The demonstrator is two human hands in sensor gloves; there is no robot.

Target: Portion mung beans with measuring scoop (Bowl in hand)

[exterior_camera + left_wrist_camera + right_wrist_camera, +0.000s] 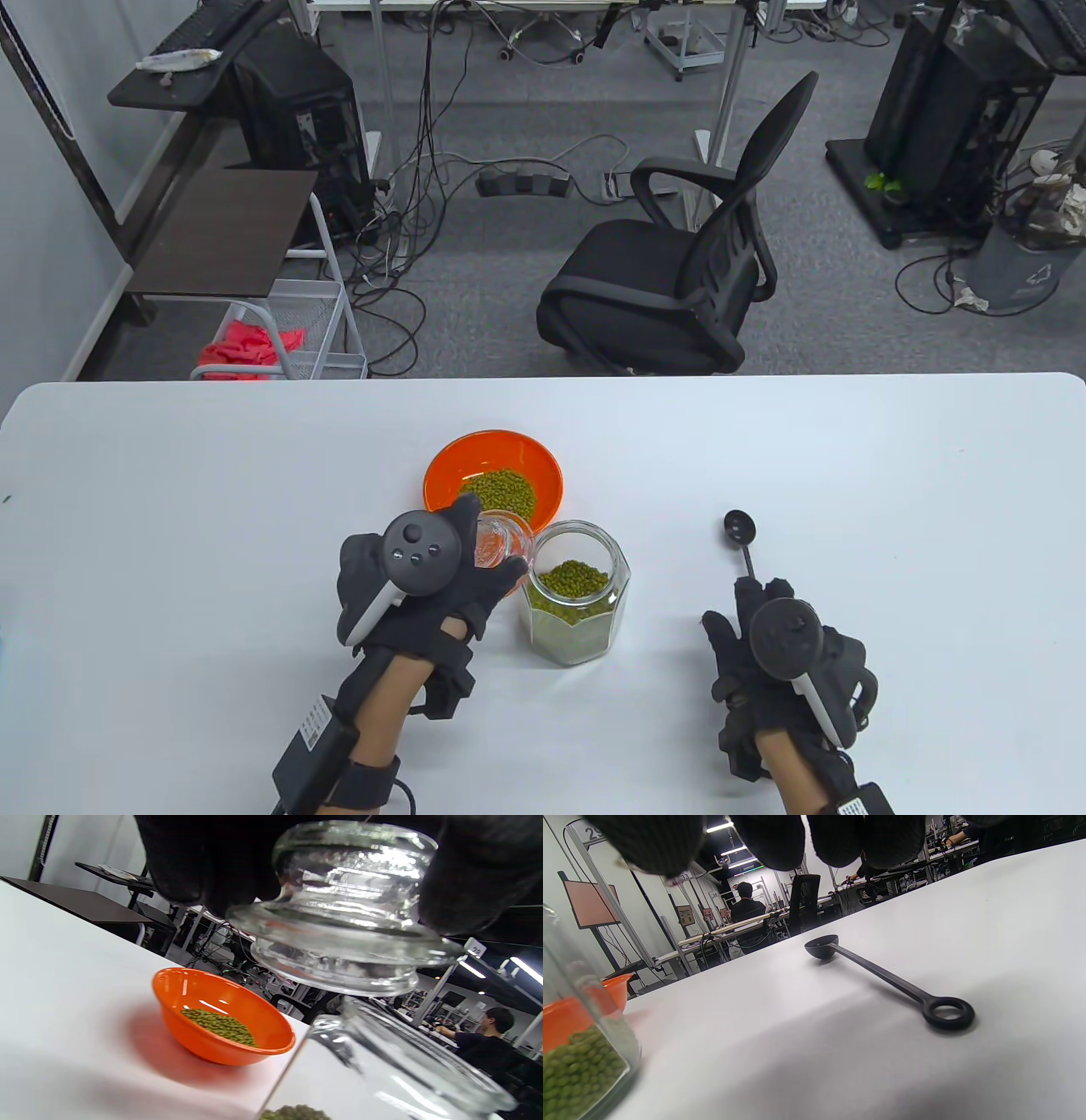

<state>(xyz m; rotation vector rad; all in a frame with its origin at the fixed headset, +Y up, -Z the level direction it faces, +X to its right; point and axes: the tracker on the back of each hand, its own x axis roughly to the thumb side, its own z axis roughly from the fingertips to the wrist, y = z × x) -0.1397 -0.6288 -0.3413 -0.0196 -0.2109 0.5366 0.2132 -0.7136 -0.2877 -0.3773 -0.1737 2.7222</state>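
While the glass lid is gripped by the left hand just above the open jar, likely for closing, the beans sit portioned in the orange bowl beyond; the scoop lies released, right hand fingers slack above its ring.

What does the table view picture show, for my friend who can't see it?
On a white table, the left hand holds a clear glass lid beside an open glass jar of green mung beans. An orange bowl with some beans sits behind the jar. The right hand rests near a black measuring scoop lying on the table.
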